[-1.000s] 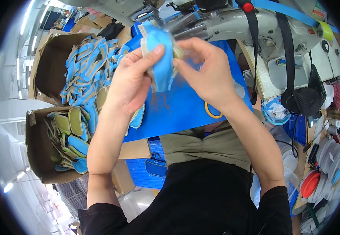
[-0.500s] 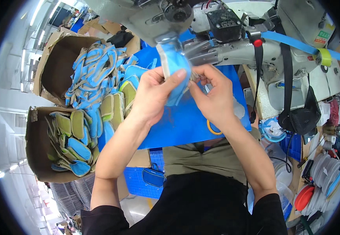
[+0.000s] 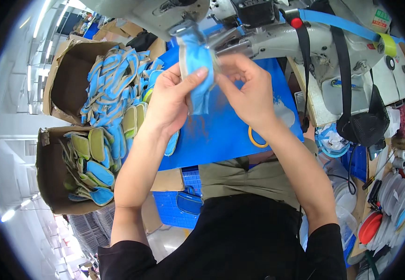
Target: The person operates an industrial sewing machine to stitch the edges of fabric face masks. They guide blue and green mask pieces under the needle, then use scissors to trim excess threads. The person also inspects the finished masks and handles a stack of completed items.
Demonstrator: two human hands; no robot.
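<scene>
A blue fabric piece with pale grey edging (image 3: pixel 197 58) hangs upright under the head of a sewing machine (image 3: pixel 158 14), its upper end at the machine's working point. My left hand (image 3: pixel 169 95) is closed on its left side, thumb lying across the blue face. At the opposite edge my right hand (image 3: pixel 249 91) pinches with thumb and fingers; its fingertips are smeared by motion. Below both hands spreads the blue tabletop (image 3: pixel 228 140). A yellow ring-shaped handle (image 3: pixel 257 139) lies near its front edge, beneath my right forearm.
At left, one cardboard box (image 3: pixel 62 84) stands beside a heap of blue and grey strips (image 3: pixel 113 84). A nearer cardboard box (image 3: pixel 50 172) holds green and blue padded pieces (image 3: pixel 100 172). Black straps (image 3: pixel 345 84) hang at right. A blue crate (image 3: pixel 165 212) sits below the table.
My view has shifted a little. The fabric piece and both hands appear slightly further left and higher, and the fabric hangs straighter. My left hand keeps its hold.
</scene>
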